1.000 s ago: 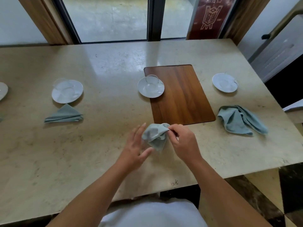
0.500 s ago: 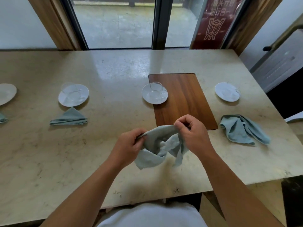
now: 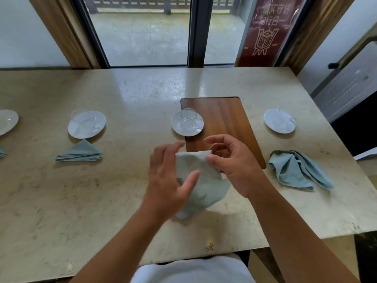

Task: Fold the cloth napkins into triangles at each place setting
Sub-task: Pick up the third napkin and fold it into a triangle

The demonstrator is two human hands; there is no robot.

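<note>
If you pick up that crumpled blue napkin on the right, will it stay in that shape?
Probably not. The crumpled napkin lies in soft, loose folds, so it looks floppy. The napkin pinched by the right hand droops below it, so this one would likely sag too.

You've only got one view here, a wide head cam looking forward and down over the table (image 3: pixel 61 211) from its near edge, so your forearms run up from the bottom. It faces the glass door (image 3: pixel 146 31) across the table, close enough that both hands sit dead centre.
</note>
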